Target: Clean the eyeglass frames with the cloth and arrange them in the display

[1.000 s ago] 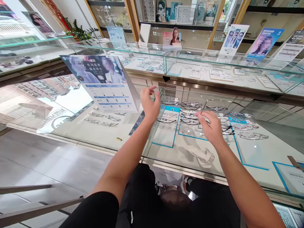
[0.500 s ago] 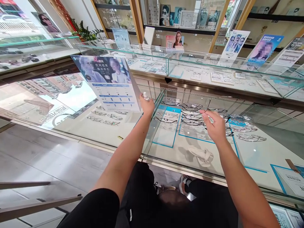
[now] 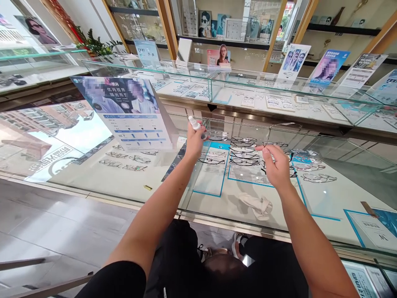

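Observation:
My left hand is wrapped round a small white spray bottle, its cap end tilted up and to the left, above the glass counter. My right hand pinches a pair of thin-framed eyeglasses and holds them up over the counter. The fine wire of this pair is hard to trace against the display behind. Rows of eyeglass frames lie under the glass beneath my hands. A crumpled beige cloth rests on the counter nearer to me.
A tent-shaped printed sign stands on the counter left of my left hand. A small gold-coloured piece lies near the front edge. Across from me runs another glass display case with upright advert cards. Chair legs show at lower left.
My left hand has moved right, away from the sign, and more of the spray bottle shows. My right hand still holds the eyeglasses up. The view has shifted slightly to the right.

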The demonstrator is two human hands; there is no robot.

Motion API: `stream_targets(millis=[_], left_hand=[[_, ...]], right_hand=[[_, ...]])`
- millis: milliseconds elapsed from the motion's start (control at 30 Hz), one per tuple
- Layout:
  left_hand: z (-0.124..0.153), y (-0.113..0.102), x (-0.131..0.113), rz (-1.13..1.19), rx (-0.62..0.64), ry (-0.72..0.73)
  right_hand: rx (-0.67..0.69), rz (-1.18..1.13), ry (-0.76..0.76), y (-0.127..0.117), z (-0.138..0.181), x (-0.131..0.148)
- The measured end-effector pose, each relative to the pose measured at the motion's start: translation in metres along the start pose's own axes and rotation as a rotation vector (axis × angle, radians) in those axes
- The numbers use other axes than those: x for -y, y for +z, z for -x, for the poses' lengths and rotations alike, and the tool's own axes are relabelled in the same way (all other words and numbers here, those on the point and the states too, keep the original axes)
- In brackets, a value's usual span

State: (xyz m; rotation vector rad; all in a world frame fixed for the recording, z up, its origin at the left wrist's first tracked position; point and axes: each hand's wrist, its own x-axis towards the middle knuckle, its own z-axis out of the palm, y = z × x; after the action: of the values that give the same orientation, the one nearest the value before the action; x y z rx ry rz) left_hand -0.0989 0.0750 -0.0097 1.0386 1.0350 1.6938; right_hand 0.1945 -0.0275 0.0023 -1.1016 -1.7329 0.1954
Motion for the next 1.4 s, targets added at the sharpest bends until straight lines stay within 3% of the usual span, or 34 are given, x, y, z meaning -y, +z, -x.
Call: stream_targets(millis=[167, 300, 433, 667, 967, 1400], left_hand=[[0.041, 0.025, -0.029, 0.308, 0.493, -0.263], [0.053, 0.026, -0.037, 0.239, 0.682, -0.380], [0.055, 0.024, -0.040, 0.073, 0.672, -0.358], [0.059, 0.032, -0.034, 0.018, 0.662, -0.146], [0.082, 0.049, -0.009, -0.289, 0.437, 0.192], [0.088, 0.051, -0.002, -0.331, 0.455, 0.224]], right_hand=[[0.027, -0.084, 0.005, 0.000, 0.000, 0.005], [0.041, -0.124, 0.033, -0.001, 0.000, 0.010], [0.062, -0.130, 0.059, -0.002, 0.000, 0.010], [0.092, -0.271, 0.148, -0.002, -0.001, 0.007], [0.250, -0.516, 0.243, 0.009, 0.004, 0.016], [0.384, -0.536, 0.224, 0.018, 0.008, 0.023]])
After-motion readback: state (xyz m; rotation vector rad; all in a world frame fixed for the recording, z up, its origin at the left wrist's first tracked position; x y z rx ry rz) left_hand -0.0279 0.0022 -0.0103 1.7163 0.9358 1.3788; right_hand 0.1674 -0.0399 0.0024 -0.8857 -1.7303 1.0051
